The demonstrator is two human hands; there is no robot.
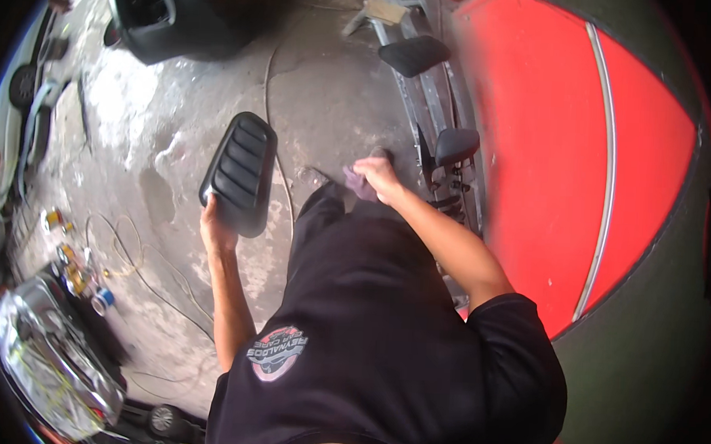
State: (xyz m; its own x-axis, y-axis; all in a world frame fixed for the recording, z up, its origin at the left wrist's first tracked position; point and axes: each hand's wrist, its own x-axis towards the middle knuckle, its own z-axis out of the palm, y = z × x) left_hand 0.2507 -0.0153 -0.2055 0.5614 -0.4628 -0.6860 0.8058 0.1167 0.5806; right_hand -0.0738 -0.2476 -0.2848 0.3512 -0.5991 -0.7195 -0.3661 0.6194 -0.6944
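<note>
Because the left hand pinches the black louvered panel by its lower end only, left of centre in the frame, the panel could tip and slip if that grip loosens. Its thumb lies on the upper face; the other fingers are hidden underneath. Near mid-frame, the right hand has its fingers closed around a purplish cloth; grit caught in that cloth might scratch a glossy surface. A cable runs down the floor just beside the panel and could catch a foot. At lower centre, the dark shirt bears a round badge with upside-down lettering; the panel shows no legible writing.
</note>
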